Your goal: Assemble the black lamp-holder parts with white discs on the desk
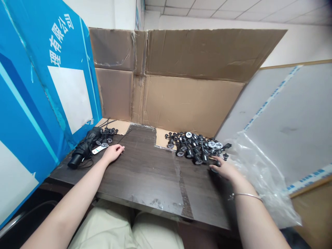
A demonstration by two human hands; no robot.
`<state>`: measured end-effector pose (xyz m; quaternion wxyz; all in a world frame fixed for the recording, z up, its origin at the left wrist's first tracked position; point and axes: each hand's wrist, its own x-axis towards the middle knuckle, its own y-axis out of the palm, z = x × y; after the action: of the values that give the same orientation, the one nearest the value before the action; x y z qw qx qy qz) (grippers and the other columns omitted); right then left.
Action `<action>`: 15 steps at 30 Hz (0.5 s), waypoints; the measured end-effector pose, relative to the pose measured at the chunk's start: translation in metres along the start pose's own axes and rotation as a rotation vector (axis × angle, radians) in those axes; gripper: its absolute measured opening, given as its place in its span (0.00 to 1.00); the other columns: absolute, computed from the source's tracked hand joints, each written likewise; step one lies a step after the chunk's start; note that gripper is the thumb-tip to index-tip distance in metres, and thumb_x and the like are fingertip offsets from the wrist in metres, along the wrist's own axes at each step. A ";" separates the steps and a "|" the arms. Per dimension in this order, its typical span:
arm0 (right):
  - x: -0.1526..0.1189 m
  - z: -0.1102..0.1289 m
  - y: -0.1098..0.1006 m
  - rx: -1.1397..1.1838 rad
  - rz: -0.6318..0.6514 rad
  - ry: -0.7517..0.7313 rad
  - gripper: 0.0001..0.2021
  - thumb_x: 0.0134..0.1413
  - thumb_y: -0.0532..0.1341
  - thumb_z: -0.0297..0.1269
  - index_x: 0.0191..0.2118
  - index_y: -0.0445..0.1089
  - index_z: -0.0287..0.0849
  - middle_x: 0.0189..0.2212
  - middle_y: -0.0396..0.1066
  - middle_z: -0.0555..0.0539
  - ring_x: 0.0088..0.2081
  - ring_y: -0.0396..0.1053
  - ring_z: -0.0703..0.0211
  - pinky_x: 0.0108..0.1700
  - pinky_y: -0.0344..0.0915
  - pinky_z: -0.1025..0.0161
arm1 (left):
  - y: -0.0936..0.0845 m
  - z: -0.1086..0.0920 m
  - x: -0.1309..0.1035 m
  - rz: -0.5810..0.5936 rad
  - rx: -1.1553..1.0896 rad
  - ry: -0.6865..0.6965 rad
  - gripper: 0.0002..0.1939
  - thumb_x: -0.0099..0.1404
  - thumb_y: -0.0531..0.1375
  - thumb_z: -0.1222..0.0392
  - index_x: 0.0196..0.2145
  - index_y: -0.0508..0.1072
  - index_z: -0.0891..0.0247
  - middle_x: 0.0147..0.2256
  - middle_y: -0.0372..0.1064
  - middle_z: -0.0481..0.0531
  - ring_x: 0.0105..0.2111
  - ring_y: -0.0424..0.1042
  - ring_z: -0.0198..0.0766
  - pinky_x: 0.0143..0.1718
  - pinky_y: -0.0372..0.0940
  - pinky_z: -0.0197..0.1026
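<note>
My left hand (pixel 114 153) rests on the dark wooden table (pixel 145 173), its fingers curled together; whether anything is inside is hidden. Beside it lie a folded black umbrella (pixel 85 145) with a white tag (pixel 100 149) and a small group of black parts with round ends (pixel 105 138). At the right, my right hand (pixel 221 167) has its fingers around a black part (pixel 215 165) at the near right edge of a large pile of black parts (pixel 194 147). Several parts in that pile show pale round discs.
Cardboard panels (pixel 192 103) stand along the table's back. A blue printed panel (pixel 31 79) rises on the left. Clear plastic sheeting (pixel 261 180) hangs at the right edge, before a grey board (pixel 293 114). My lap (pixel 124 228) is below the front edge.
</note>
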<state>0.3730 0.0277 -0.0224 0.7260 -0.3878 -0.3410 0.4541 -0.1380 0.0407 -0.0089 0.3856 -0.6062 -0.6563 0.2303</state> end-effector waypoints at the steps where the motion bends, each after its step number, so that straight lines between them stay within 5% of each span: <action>1: 0.000 0.001 0.000 0.029 0.022 -0.029 0.20 0.29 0.65 0.38 0.36 0.71 0.43 0.23 0.70 0.46 0.24 0.68 0.54 0.28 0.64 0.59 | 0.000 0.000 0.000 0.001 -0.002 0.000 0.19 0.58 0.49 0.45 0.26 0.71 0.61 0.25 0.72 0.49 0.28 0.70 0.40 0.31 0.59 0.37; 7: -0.007 -0.004 -0.001 0.195 0.131 -0.045 0.14 0.24 0.67 0.43 0.25 0.71 0.43 0.20 0.70 0.48 0.17 0.64 0.61 0.22 0.63 0.61 | 0.000 -0.001 0.000 0.000 -0.001 -0.005 0.19 0.58 0.49 0.45 0.26 0.72 0.60 0.25 0.72 0.48 0.28 0.70 0.40 0.30 0.59 0.37; 11: -0.017 -0.004 -0.002 0.420 0.160 0.093 0.20 0.21 0.68 0.41 0.30 0.70 0.41 0.22 0.69 0.48 0.17 0.65 0.60 0.21 0.64 0.61 | -0.001 -0.003 -0.001 0.004 0.008 -0.005 0.19 0.58 0.49 0.46 0.26 0.72 0.60 0.25 0.72 0.49 0.28 0.70 0.40 0.30 0.59 0.37; 15: -0.026 0.002 0.002 0.632 -0.002 0.115 0.23 0.30 0.64 0.42 0.38 0.68 0.39 0.26 0.70 0.45 0.21 0.68 0.58 0.22 0.64 0.62 | -0.001 -0.002 -0.001 -0.003 0.012 -0.004 0.19 0.58 0.49 0.45 0.26 0.72 0.60 0.25 0.73 0.49 0.28 0.70 0.40 0.30 0.59 0.36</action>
<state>0.3615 0.0050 -0.0271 0.8291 -0.1678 -0.1421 0.5140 -0.1368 0.0395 -0.0073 0.3885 -0.6023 -0.6566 0.2350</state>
